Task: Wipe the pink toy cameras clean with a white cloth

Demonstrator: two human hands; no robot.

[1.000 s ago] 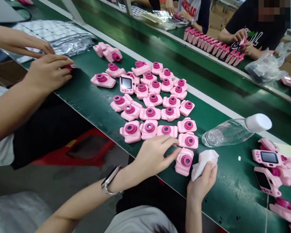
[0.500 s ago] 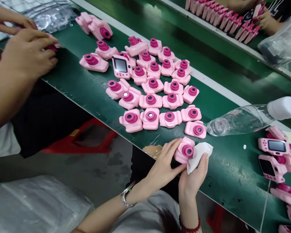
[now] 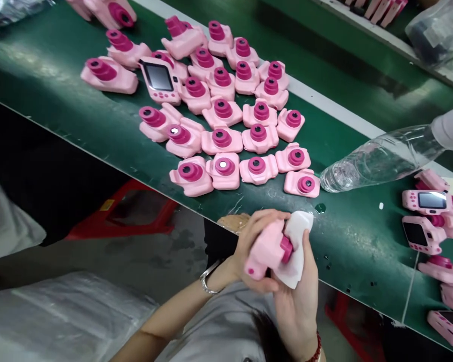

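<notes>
A pink toy camera (image 3: 267, 246) with a darker pink lens is in my left hand (image 3: 245, 251), whose fingers wrap round its back and side. The camera is turned so its lens faces right, against a white cloth or tissue (image 3: 297, 241). My right hand (image 3: 298, 286) holds that white piece from below, pressed to the lens. Just beyond my hands, several matching cameras (image 3: 222, 138) lie in loose rows on the green table (image 3: 256, 201), most with the lens up. One camera (image 3: 160, 78) among them shows its screen.
A clear plastic bottle (image 3: 385, 153) with a white cap stands right of the rows. More pink cameras (image 3: 423, 235) lie at the right edge. Small dark bits (image 3: 348, 290) and a wet spot (image 3: 320, 207) are on the table. A red stool (image 3: 128, 216) is below at left.
My left hand has tilted the camera from lens up to lens facing right, into the white piece. The view has shifted; another person's hands at upper left are out of sight.
</notes>
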